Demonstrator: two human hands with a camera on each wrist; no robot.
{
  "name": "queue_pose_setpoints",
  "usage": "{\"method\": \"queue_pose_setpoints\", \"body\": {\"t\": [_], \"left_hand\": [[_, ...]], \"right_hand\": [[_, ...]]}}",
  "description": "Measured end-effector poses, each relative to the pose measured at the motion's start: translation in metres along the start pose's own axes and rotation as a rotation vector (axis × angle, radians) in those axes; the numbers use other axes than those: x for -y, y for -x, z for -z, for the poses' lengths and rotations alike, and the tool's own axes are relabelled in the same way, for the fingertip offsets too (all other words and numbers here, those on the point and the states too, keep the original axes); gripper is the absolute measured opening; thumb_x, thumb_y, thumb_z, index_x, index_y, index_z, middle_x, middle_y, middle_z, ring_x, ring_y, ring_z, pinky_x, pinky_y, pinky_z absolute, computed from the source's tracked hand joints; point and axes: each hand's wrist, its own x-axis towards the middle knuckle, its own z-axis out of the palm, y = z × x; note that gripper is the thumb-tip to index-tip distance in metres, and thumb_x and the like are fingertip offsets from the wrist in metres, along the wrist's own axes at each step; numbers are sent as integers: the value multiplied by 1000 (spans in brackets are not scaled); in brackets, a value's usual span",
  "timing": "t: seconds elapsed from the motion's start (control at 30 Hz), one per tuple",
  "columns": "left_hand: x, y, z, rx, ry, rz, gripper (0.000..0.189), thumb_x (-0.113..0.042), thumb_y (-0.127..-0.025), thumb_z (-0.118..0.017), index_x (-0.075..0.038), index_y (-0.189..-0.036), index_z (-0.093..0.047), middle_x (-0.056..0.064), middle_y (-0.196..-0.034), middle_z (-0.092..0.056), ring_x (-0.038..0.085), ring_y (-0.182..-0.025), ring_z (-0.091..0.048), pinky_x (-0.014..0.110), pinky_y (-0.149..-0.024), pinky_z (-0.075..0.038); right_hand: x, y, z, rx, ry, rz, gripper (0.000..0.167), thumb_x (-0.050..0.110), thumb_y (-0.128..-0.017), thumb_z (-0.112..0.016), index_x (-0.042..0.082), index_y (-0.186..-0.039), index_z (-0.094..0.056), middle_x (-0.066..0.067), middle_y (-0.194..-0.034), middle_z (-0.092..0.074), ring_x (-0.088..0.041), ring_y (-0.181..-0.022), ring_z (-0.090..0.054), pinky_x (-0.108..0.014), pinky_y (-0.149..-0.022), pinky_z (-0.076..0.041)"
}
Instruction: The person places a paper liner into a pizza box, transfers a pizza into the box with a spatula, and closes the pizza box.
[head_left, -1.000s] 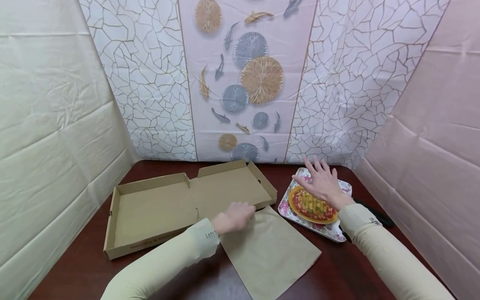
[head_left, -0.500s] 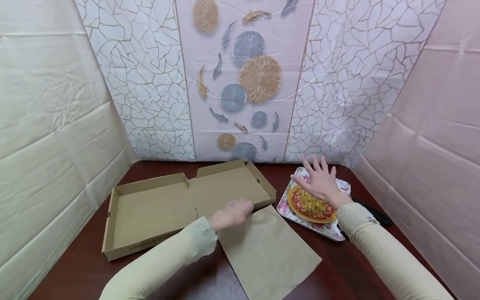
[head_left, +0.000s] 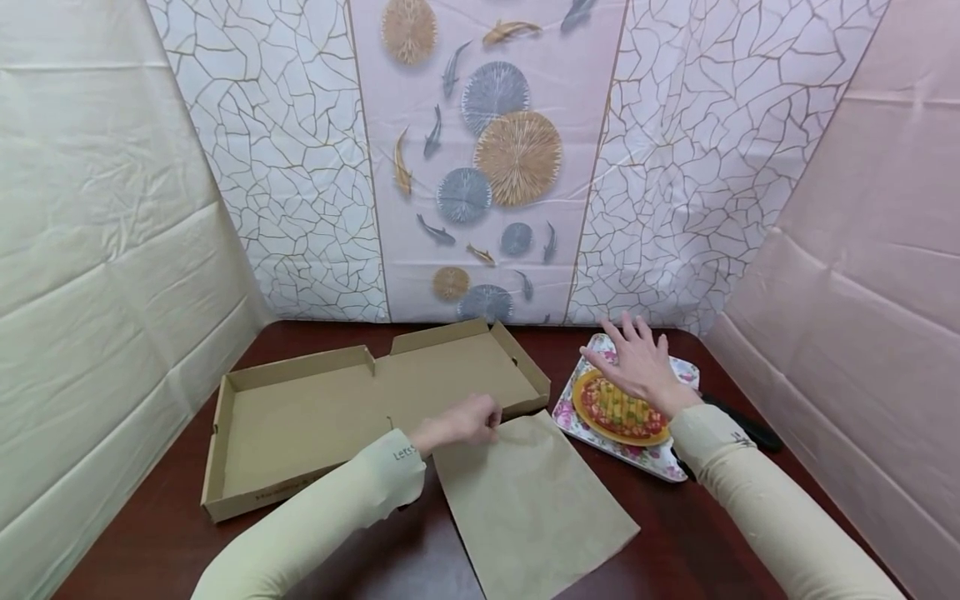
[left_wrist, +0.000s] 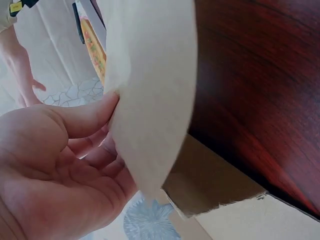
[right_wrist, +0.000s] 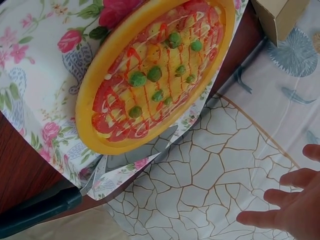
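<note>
My left hand (head_left: 468, 419) pinches the upper edge of a brown paper sheet (head_left: 536, 500) between thumb and fingers. In the left wrist view, that paper (left_wrist: 155, 85) curves up from the pinch beside a cardboard flap. My right hand (head_left: 637, 362) is raised, fingers spread, above the far part of a floral tray (head_left: 573, 422), holding nothing. On that tray lies a toy-like oval pizza (head_left: 621, 408) with a yellow crust. The right wrist view shows a metal server (right_wrist: 137, 156) partly beneath the pizza (right_wrist: 160, 75), its dark handle (right_wrist: 40, 211) sticking out past the tray.
An open cardboard pizza box (head_left: 300, 425) lies flat left of the paper, its lid (head_left: 457, 367) reaching behind my left hand. Dark reddish wood (head_left: 390, 554) forms the table. Patterned cloth (head_left: 315, 167) hangs behind, with plain cloth walls at both sides.
My left hand has shifted slightly left with the paper's edge. The right hand stays spread above the tray. The whole head view has drifted a little.
</note>
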Motion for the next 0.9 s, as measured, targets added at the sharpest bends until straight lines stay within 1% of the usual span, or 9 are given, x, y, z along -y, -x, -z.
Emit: {"method": "queue_pose_setpoints", "body": {"t": [0.17,0.37,0.43,0.6,0.73,0.8,0.9], "left_hand": [[3,-1,-1,-36,31,-46,17,2,-81,-65,-7,-68,-57,-7,-61,-45,5,-54,-40,17,-53,-32],[4,-2,0,-92,33,-82,22,1,-82,-66,-8,-65,-57,-7,-59,-45,4,-53,-40,16,-53,-32],[4,-2,1,-99,31,-82,23,1,-83,-66,-8,-64,-56,-7,-58,-44,4,-53,-40,16,-53,-32],[3,-2,4,-88,26,-79,26,1,-82,-65,-10,-61,-54,-8,-56,-42,4,-51,-38,16,-51,-31],[4,-1,6,-84,39,-81,28,1,-83,-64,-10,-60,-53,-8,-55,-41,4,-50,-37,16,-50,-30],[5,0,7,-86,44,-77,27,1,-84,-64,-9,-61,-54,-7,-56,-42,3,-50,-37,16,-50,-30],[6,1,10,-92,44,-84,21,1,-85,-64,-3,-64,-60,-7,-57,-44,4,-51,-38,16,-50,-30]], "right_hand": [[0,1,0,-8,-4,2,83,68,-91,-39,12,-152,-28,-27,-158,-16,-48,-144,-14,-75,-105,-16],[1,0,0,-7,-11,3,81,66,-92,-40,9,-149,-34,-28,-157,-17,-49,-143,-15,-75,-104,-17],[0,-1,0,-8,-11,-1,80,66,-92,-40,8,-148,-35,-28,-157,-17,-48,-143,-16,-74,-105,-17],[0,-1,1,-3,-9,-9,83,69,-92,-37,8,-148,-36,-27,-157,-19,-48,-143,-17,-73,-105,-18],[0,-1,1,8,-12,-8,85,70,-92,-35,7,-148,-35,-28,-157,-18,-49,-142,-17,-74,-105,-18],[0,-1,1,11,-15,-7,85,70,-91,-35,8,-148,-35,-28,-157,-18,-49,-142,-17,-74,-105,-18],[1,-1,1,13,-15,-5,85,70,-92,-34,8,-149,-34,-28,-157,-17,-50,-142,-17,-74,-105,-17]]}}
